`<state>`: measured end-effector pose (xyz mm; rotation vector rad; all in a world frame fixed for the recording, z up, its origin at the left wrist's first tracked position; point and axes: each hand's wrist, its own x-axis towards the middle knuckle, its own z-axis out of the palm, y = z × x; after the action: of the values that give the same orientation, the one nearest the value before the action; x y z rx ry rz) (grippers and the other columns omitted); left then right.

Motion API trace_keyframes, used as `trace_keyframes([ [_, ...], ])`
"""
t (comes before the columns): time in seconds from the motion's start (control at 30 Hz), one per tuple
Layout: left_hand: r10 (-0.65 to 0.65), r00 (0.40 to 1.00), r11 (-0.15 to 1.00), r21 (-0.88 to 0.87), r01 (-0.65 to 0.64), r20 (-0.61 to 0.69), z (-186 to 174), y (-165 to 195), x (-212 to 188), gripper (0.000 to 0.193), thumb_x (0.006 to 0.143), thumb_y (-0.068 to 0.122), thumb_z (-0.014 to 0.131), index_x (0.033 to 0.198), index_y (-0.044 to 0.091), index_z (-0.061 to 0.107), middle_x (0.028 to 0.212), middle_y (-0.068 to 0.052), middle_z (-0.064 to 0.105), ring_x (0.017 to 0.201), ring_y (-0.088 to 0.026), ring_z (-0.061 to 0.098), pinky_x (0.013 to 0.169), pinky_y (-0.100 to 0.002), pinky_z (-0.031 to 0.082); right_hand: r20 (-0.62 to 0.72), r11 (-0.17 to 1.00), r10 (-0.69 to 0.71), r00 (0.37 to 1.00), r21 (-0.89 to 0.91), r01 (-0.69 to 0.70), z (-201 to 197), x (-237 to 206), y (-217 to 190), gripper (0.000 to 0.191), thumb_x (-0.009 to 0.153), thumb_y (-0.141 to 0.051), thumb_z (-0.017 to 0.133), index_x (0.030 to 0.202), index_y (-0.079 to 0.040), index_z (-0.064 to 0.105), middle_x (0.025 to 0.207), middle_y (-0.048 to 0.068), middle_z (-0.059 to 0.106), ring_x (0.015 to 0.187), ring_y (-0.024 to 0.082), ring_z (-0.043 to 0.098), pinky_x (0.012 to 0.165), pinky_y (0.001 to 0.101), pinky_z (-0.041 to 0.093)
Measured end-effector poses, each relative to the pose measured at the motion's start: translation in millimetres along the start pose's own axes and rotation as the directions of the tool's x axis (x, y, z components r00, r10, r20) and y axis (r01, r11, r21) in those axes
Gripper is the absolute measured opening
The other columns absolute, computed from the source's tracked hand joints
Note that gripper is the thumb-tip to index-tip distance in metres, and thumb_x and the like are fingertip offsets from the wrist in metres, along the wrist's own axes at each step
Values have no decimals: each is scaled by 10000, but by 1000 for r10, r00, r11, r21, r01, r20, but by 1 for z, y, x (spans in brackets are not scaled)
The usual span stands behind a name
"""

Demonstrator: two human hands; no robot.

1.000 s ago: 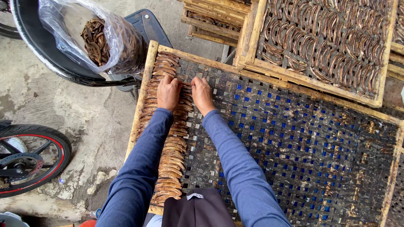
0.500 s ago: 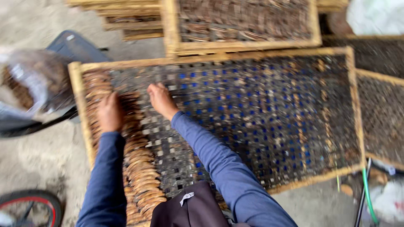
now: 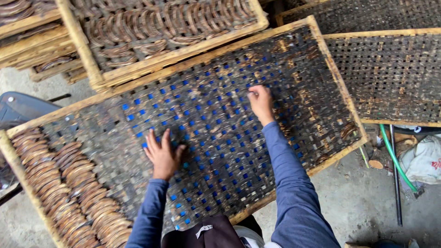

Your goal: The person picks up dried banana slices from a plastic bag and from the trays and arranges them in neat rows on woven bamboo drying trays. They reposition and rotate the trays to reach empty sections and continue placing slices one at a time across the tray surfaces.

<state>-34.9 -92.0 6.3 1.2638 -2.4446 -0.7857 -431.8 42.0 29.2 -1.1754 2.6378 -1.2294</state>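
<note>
A large woven drying tray (image 3: 321, 50) with a pale wooden frame fills most of the view, its dark lattice showing blue through the gaps. Both hands rest on this mesh. The left hand (image 3: 163, 155) lies palm down near the middle of the tray, its fingers (image 3: 151, 139) spread wide and flat on the weave, holding nothing. The right hand (image 3: 261, 102) sits farther out and to the right of the left fingers, curled loosely with the fingertips bent down onto the mesh; they are narrow and pinched together, but whether they grip anything small cannot be told. Both arms wear blue sleeves (image 3: 294, 193).

Well to the left of the left fingers, along the tray's left end, rows of curved brown dried pieces (image 3: 69, 183) lie packed side by side in overlapping lines, apart from both hands.

Beyond the fingers, a second framed tray (image 3: 78, 43) full of the same curved brown pieces overlaps the far edge of the big tray. To the right of the right fingers, another woven tray (image 3: 390, 73) lies beside it, frame against frame.

On the concrete floor (image 3: 363, 202) to the near right lie a green hose (image 3: 395, 158) and a white sack (image 3: 425, 160). A dark apron (image 3: 206, 234) shows at the bottom edge.
</note>
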Motion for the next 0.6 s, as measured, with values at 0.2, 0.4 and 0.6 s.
trace_keyframes([
  [0.2,-250,950,959,183,217,188,60,54,8,1181,650,764,756,1606,322,220,1682,-270,-70,1500,-600,-105,1052,-868,12,-191,976,80,978,-182,-115,-99,64,121,210,890,-40,730,1092,-70,682,1058,149,675,1001,321,644,928,427,525],
  [0.4,-346,893,929,236,284,286,62,50,15,1250,603,739,781,1604,366,132,1680,-245,-181,1493,-594,-167,1058,-860,-6,-169,925,116,979,-342,-168,-131,123,169,400,888,-54,731,1274,-111,644,1243,184,575,1183,388,556,1028,481,463],
  [0.6,-370,879,919,256,299,300,65,50,21,1261,590,764,770,1593,373,115,1658,-232,-247,1476,-602,-202,1049,-853,-29,-42,833,266,963,-493,-252,-126,165,178,494,906,-117,681,1387,-212,621,1356,186,499,1171,461,496,938,547,453],
])
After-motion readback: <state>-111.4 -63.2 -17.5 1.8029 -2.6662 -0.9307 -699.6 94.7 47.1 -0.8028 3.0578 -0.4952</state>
